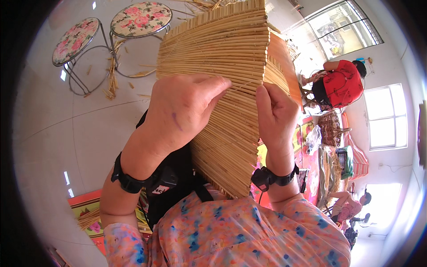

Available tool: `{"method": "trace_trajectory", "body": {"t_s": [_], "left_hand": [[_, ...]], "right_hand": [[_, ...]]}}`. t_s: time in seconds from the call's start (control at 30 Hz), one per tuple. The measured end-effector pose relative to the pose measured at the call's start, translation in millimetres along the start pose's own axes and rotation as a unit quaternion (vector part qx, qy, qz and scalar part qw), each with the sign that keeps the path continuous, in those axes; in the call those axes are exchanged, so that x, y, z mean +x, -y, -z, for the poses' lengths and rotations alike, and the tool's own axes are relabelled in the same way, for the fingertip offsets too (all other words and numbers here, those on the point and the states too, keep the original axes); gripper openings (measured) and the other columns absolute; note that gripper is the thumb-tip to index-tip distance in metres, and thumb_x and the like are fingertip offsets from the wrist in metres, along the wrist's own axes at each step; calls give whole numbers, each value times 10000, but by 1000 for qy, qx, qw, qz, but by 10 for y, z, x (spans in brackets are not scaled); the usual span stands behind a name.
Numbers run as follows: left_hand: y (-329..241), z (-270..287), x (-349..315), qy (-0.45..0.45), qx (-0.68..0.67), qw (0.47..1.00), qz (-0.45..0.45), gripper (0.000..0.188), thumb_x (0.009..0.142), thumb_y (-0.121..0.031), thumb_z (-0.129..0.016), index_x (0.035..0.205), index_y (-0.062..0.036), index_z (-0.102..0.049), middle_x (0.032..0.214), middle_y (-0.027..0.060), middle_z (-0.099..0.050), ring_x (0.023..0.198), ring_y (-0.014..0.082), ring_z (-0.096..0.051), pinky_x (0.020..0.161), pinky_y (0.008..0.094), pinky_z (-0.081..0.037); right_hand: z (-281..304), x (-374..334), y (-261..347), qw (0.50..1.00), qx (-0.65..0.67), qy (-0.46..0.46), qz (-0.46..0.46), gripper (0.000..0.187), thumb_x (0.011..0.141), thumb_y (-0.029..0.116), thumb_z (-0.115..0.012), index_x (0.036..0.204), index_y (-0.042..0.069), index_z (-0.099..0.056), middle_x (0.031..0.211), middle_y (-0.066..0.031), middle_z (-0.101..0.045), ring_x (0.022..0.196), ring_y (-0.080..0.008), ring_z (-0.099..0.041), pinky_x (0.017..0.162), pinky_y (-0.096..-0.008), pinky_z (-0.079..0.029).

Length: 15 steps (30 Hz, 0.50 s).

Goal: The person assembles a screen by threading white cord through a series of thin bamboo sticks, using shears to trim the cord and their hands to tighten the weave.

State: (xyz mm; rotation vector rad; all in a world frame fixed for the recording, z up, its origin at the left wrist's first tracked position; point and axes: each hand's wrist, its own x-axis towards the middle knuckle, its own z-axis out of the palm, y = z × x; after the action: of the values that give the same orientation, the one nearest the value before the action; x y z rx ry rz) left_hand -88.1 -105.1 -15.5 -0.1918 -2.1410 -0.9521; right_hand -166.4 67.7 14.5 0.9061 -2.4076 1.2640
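Observation:
A mat of straw-coloured reed stalks (215, 49), bound side by side with thin thread lines, stretches from my lap up and away in front of me. Over its middle, my left hand (180, 107) is closed in a pinch, thumb and forefinger together. At the mat's right edge my right hand (278, 113) is closed too, its thumb pressed against the curled forefinger. A thin pale strand (247, 85) runs across the stalks between the two sets of fingertips. Its ends are hidden in the fingers.
Two round stools with flowered seats (141, 18) stand at the far left, with loose stalks (112, 78) on the floor. To the right are an orange board (284, 58), a wicker basket (329, 128) and two people, one in a red shirt (344, 84).

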Motion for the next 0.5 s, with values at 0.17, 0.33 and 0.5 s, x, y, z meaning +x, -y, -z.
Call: {"method": "trace_trajectory", "body": {"t_s": [0.17, 0.33, 0.5], "left_hand": [[-32, 57, 15, 56, 65, 996, 9, 153, 776, -2, -692, 921, -50, -693, 795, 107, -676, 668, 289, -655, 537, 339, -502], [-33, 73, 23, 57, 84, 995, 2, 159, 768, -3, -693, 919, -55, -694, 765, 90, -665, 638, 283, -642, 520, 343, -493], [-43, 69, 27, 52, 84, 995, 2, 169, 764, 0, -692, 921, -60, -695, 753, 80, -658, 626, 279, -636, 512, 342, -488]], "right_hand": [[9, 1, 18, 1000, -18, 4, -10, 136, 885, 92, -639, 875, -37, -680, 578, -70, -601, 528, -55, -543, 497, -235, -430], [12, -5, 12, 999, -28, 4, -20, 131, 882, 95, -647, 866, -30, -684, 575, -68, -610, 526, -50, -551, 492, -233, -431], [1, -10, 24, 999, -15, -3, -36, 135, 880, 101, -653, 858, -28, -686, 576, -68, -611, 527, -49, -550, 496, -232, -434]]}}
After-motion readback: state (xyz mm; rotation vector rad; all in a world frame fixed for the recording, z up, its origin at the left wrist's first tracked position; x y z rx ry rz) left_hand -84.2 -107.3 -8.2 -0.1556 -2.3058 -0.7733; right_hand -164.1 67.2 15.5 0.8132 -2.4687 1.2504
